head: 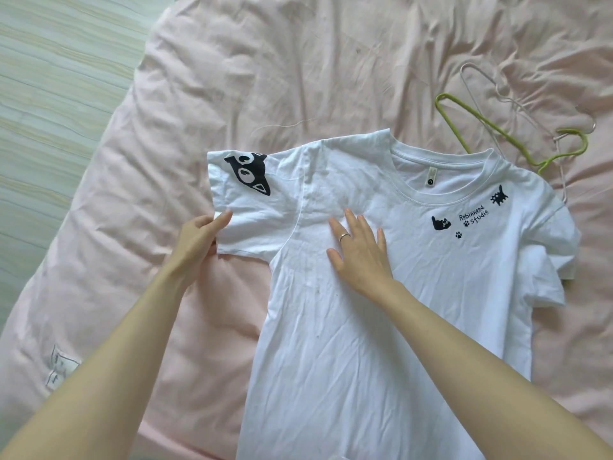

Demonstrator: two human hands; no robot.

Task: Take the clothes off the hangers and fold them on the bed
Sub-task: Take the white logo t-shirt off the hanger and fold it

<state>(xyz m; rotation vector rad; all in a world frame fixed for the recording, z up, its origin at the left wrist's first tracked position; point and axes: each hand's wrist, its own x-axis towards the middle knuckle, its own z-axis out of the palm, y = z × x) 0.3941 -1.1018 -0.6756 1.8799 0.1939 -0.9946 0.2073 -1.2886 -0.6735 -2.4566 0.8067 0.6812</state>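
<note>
A white t-shirt [381, 293] lies front-up and spread flat on the bed [232, 61], which has a wrinkled pink cover; the shirt fills the centre of my view, neck toward 12 o'clock, hem running off at 6. It's already off its hanger. Two hangers, one green [497, 131] and one pale wire [491, 91], lie w/ hooks tangled at approx 2 o'clock, partly tucked under the shirt's shoulder.

My left hand [199, 237], at 9 o'clock of the shirt, pinches the hem of the sleeve [245, 207] that carries a black cartoon print. My right hand [360, 254], wearing a ring, is released: fingers straight and spread, palm pressing the chest fabric just beside the armpit seam.

I judge the step in hand is the first fold, sleeve brought in over the body. To do it well I'd keep the right palm anchoring the cloth as the fold line, draw the sleeve across toward 3 o'clock w/o dragging the body, then smooth wrinkles out.
</note>
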